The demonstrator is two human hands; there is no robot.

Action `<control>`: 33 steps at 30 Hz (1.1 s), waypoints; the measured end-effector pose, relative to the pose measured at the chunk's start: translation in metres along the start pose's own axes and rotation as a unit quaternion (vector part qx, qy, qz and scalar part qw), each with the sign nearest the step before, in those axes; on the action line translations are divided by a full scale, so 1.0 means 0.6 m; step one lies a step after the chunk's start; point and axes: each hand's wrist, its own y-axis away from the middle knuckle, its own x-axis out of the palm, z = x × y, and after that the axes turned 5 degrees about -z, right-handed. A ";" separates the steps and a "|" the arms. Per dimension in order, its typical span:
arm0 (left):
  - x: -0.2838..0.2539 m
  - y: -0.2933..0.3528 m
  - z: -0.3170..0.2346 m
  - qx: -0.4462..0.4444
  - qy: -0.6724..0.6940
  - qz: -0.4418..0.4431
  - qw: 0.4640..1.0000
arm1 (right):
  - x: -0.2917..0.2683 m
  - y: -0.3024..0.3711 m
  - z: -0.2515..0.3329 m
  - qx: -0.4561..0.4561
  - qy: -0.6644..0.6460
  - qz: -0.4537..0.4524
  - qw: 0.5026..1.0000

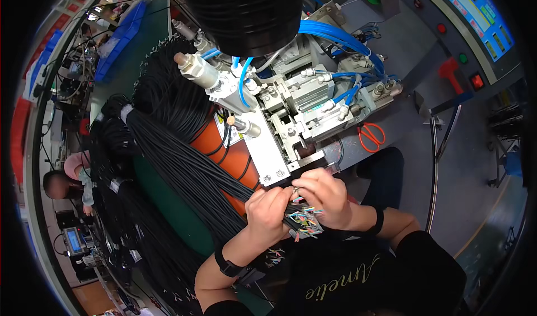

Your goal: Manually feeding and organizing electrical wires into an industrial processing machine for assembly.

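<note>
a person's left hand (269,211) and right hand (327,195) meet just below a metal crimping machine (291,114), both working one cable end (302,218) whose stripped, thin coloured wires fan out in red, green, blue and white; the left fingers are curled round the black sheath, the right fingers pressed together, pinching the fine wires near the machine's front edge. the cable end sits between the two hands, close to the person's chest, just under the machine's pale steel plate (267,151). a thick bundle of black cables (184,165), matt and rubbery, sweeps in from the left and narrows into the left hand; more coils of the same black cable lie heaped further left. under the bundle shows a smooth orange cylinder (224,148) bearing a small yellow triangular warning label on a white patch. glossy blue air hoses (335,36) loop over the machine's silvery blocks and fittings. one pair of orange-handled scissors (370,137) lies on the grey counter (391,114) to the right. on the slanted control panel (470,30) at upper right, three round red buttons, one green one, a square red switch and a blue-and-green screen. each wrist wears one black band
</note>
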 end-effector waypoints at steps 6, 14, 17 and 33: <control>-0.006 -0.005 -0.006 -0.008 0.003 -0.025 1.000 | -0.010 -0.010 0.007 -0.144 0.058 -0.026 0.988; -0.008 -0.005 0.004 -0.013 0.050 0.006 0.999 | -0.044 -0.033 -0.018 0.175 -0.335 0.105 0.920; -0.009 -0.004 0.014 -0.022 0.085 0.022 0.996 | -0.048 -0.037 -0.019 0.179 -0.344 0.131 0.912; -0.024 -0.018 0.030 -0.053 0.220 0.099 0.969 | -0.055 -0.046 -0.012 0.162 -0.287 0.155 0.931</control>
